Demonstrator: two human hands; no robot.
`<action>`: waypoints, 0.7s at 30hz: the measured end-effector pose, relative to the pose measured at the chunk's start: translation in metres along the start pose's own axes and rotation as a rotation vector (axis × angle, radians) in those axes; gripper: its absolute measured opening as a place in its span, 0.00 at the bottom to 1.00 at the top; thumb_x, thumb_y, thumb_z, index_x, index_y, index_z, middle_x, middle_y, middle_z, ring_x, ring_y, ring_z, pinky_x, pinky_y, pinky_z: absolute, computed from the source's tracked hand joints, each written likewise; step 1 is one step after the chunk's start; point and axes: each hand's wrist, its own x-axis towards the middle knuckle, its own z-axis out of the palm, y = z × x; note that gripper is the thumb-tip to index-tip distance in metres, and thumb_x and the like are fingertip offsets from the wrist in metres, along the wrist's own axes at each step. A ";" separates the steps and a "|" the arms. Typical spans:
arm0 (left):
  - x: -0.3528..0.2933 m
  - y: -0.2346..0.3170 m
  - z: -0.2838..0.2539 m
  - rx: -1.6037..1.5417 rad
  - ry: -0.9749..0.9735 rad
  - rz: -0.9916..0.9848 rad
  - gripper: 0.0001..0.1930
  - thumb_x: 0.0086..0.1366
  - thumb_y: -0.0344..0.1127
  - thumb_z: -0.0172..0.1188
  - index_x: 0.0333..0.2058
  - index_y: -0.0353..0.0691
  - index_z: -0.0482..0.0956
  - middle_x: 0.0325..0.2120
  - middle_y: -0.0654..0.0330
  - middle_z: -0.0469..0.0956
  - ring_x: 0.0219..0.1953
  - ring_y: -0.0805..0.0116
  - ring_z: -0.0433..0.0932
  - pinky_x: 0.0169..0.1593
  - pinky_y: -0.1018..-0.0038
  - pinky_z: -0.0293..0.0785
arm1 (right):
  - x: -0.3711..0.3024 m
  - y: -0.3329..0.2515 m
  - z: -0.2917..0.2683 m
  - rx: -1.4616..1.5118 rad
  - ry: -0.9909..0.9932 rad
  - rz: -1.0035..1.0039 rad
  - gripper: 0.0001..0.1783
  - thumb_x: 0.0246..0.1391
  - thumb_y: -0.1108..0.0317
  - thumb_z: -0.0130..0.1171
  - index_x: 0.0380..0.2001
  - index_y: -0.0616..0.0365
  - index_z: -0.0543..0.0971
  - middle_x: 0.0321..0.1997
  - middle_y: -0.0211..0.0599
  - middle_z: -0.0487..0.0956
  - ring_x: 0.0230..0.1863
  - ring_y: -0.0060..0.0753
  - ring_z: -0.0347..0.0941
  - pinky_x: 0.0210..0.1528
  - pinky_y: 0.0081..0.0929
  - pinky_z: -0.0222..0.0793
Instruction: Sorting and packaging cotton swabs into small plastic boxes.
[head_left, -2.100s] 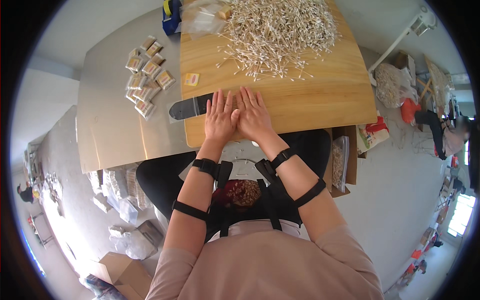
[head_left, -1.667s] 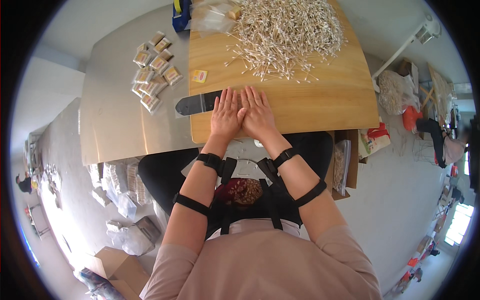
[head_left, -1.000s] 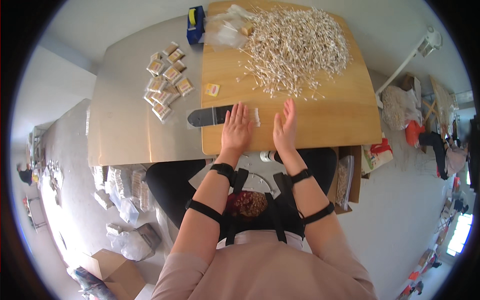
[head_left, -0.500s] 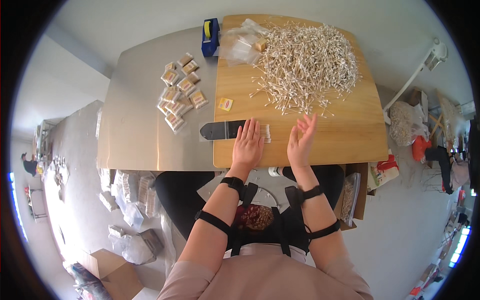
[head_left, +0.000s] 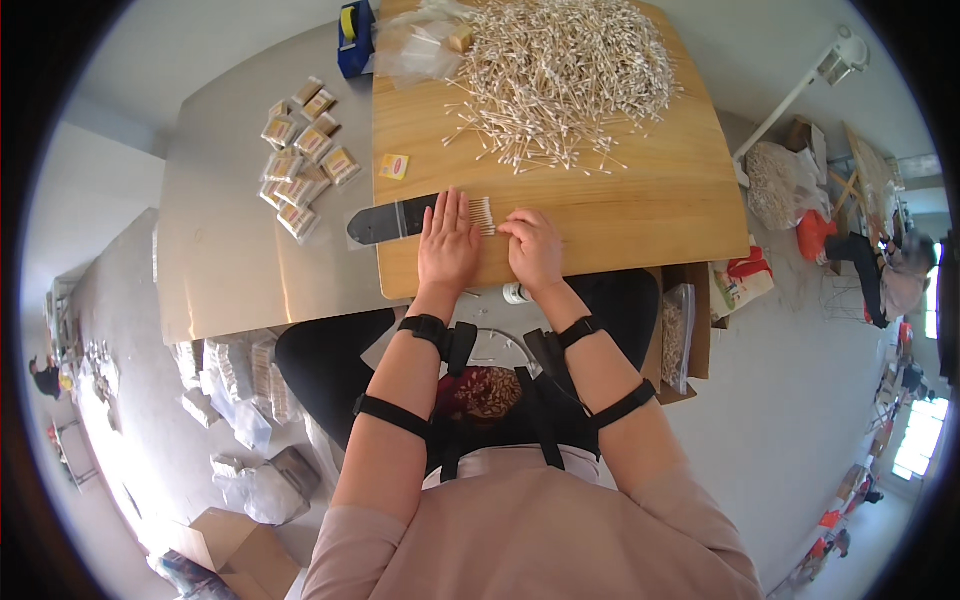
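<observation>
My left hand (head_left: 449, 245) lies flat, fingers stretched out together, over the right end of a black strip (head_left: 392, 222) with a rounded left end and a clear sleeve around it. From under that hand a row of cotton swabs (head_left: 483, 214) sticks out to the right, side by side. My right hand (head_left: 534, 246) is curled, its fingertips drawn together at the swabs' right ends; whatever is between them is too small to tell. A large heap of loose cotton swabs (head_left: 570, 75) covers the far part of the wooden board (head_left: 640, 220).
A small yellow and white card (head_left: 394, 167) lies beyond the strip. Several filled small packs (head_left: 297, 190) are piled on the metal table (head_left: 215, 240). A blue tape dispenser (head_left: 355, 45) and clear bags (head_left: 415, 50) stand at the back. A white lamp arm (head_left: 790, 105) rises at the right.
My right hand has come down and left from above the board, its spread fingers now closed at the swab ends. My left hand stays flat on the strip. The whole view has shifted.
</observation>
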 end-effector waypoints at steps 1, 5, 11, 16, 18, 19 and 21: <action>-0.001 -0.001 0.001 -0.004 -0.001 0.001 0.30 0.71 0.45 0.44 0.67 0.38 0.58 0.69 0.53 0.56 0.72 0.60 0.52 0.73 0.60 0.45 | -0.001 0.000 0.001 -0.004 -0.001 0.001 0.08 0.41 0.80 0.57 0.24 0.55 0.82 0.34 0.35 0.78 0.43 0.43 0.75 0.47 0.38 0.72; -0.002 -0.001 0.001 0.019 0.001 -0.001 0.29 0.71 0.45 0.43 0.67 0.38 0.58 0.69 0.53 0.56 0.72 0.60 0.52 0.73 0.61 0.45 | -0.002 -0.001 0.001 -0.043 -0.016 -0.035 0.09 0.41 0.80 0.57 0.24 0.55 0.83 0.35 0.34 0.78 0.43 0.43 0.75 0.47 0.37 0.72; 0.000 0.000 0.000 0.026 0.012 0.013 0.29 0.71 0.45 0.43 0.67 0.38 0.58 0.69 0.53 0.56 0.72 0.59 0.52 0.73 0.60 0.45 | -0.001 0.001 0.000 -0.041 -0.040 -0.022 0.10 0.42 0.80 0.56 0.25 0.54 0.83 0.36 0.34 0.78 0.42 0.43 0.74 0.46 0.37 0.72; -0.001 -0.002 0.001 0.024 0.031 0.021 0.29 0.71 0.45 0.43 0.67 0.38 0.58 0.69 0.53 0.57 0.72 0.59 0.52 0.73 0.60 0.45 | 0.000 -0.002 0.001 -0.027 -0.018 0.016 0.12 0.43 0.80 0.56 0.28 0.52 0.84 0.36 0.34 0.78 0.42 0.43 0.74 0.46 0.37 0.72; -0.001 -0.002 0.001 0.034 0.027 0.018 0.29 0.71 0.44 0.44 0.67 0.38 0.58 0.69 0.53 0.56 0.71 0.58 0.53 0.72 0.60 0.48 | 0.001 -0.003 0.001 -0.053 -0.045 0.000 0.13 0.43 0.79 0.56 0.30 0.51 0.84 0.37 0.33 0.77 0.43 0.42 0.74 0.47 0.36 0.71; -0.001 -0.001 0.001 0.033 0.024 0.020 0.29 0.71 0.44 0.44 0.67 0.38 0.58 0.69 0.53 0.56 0.71 0.58 0.53 0.72 0.60 0.48 | 0.001 -0.003 0.001 -0.055 -0.045 0.004 0.13 0.43 0.79 0.56 0.30 0.51 0.84 0.37 0.33 0.77 0.43 0.42 0.74 0.47 0.36 0.71; 0.001 0.000 0.000 0.032 0.027 0.014 0.29 0.71 0.44 0.44 0.67 0.39 0.58 0.69 0.53 0.56 0.71 0.59 0.53 0.72 0.60 0.48 | 0.001 -0.003 0.001 -0.077 -0.043 -0.003 0.14 0.43 0.79 0.56 0.31 0.50 0.85 0.37 0.32 0.77 0.43 0.42 0.74 0.48 0.36 0.71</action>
